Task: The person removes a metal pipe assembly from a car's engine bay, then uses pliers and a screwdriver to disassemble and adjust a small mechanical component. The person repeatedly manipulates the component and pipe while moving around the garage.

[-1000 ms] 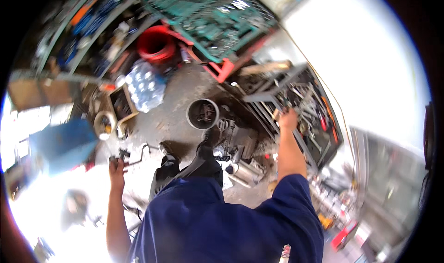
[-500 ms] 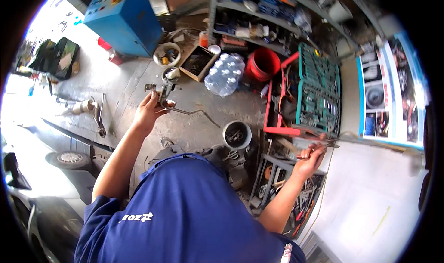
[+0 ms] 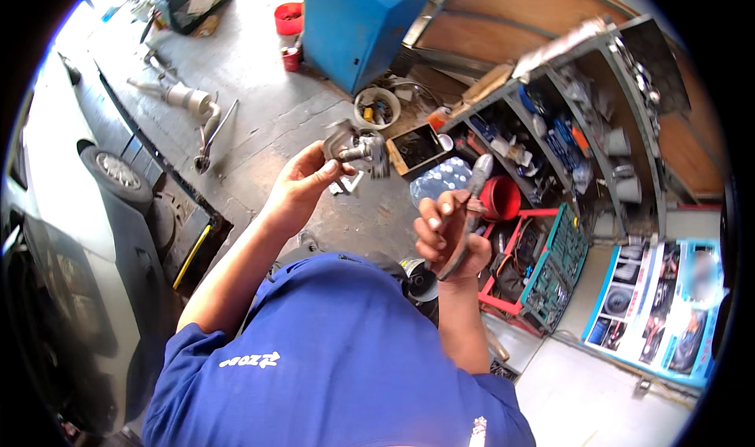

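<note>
In front of my chest, my left hand [image 3: 303, 181] grips a dark metal mechanical part [image 3: 358, 153] by its bracket end, thumb pressed on it. The part has a curved plate and a cylindrical piece; its far side is slightly blurred. My right hand [image 3: 452, 231] is raised to the right of it, fingers curled round a pair of pliers [image 3: 477, 181]. The pliers point up and away, and a handle shows below the fingers. Tool and part are apart. Behind the right hand stand a red bucket [image 3: 501, 198] and a plastic-wrapped pack of bottles [image 3: 442, 181].
A green tool case [image 3: 560, 258] stands open on a red frame at the right. Beyond are shelves [image 3: 543, 121], a blue cabinet [image 3: 358, 34], a white bucket of parts [image 3: 377, 109] and a wooden box [image 3: 417, 150]. A car [image 3: 86, 290] and an exhaust pipe [image 3: 189, 99] are at the left.
My view has turned left, so the room has shifted right. My right hand has come from beside the tool case to near my left hand, still holding the pliers. My left hand has tilted the part.
</note>
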Demonstrator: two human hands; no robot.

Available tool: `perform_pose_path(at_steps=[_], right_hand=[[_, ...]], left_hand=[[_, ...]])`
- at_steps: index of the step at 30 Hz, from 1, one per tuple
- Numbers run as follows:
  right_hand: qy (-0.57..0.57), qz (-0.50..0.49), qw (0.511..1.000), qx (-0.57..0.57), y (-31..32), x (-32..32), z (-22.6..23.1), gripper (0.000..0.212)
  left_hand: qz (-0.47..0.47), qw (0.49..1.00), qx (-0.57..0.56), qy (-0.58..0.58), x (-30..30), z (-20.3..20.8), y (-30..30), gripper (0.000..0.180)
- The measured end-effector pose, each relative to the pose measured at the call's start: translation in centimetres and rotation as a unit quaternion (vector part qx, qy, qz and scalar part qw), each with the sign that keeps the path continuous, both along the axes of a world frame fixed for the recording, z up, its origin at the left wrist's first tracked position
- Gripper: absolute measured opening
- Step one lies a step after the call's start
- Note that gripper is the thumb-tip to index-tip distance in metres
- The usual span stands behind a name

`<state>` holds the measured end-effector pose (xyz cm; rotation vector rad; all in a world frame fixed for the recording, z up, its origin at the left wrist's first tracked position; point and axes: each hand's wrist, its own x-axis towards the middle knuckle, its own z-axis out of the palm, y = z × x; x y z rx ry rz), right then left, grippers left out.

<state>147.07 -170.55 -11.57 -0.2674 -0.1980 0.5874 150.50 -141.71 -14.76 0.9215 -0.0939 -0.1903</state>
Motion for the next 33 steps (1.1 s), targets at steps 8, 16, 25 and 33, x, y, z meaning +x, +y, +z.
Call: perform_pose_path(at_steps=[8, 16, 25, 33], right_hand=[[0.050, 0.152, 0.915, -0.370, 14.2, 5.4, -1.4, 0.071], [-0.395, 0.074, 0.625, -0.669, 28.1, 12.3, -1.7, 0.059], [-0.563, 0.045, 0.648, -0.511, 41.9, 26.7, 0.0, 0.024], [-0.677, 0.040, 0.546, -0.493, 53.5, 36.6, 3.9, 0.038]], left_hand=[[0.143, 0.969, 0.171, -0.107, -1.2, 0.7, 16.0, 0.045], [0.349, 0.924, 0.115, -0.105, 0.2, 0.3, 31.3, 0.068], [0.262, 0.932, -0.227, -0.104, 11.5, -1.1, 39.0, 0.066], [0.246, 0.931, -0.264, -0.061, 20.7, 0.2, 45.2, 0.062]])
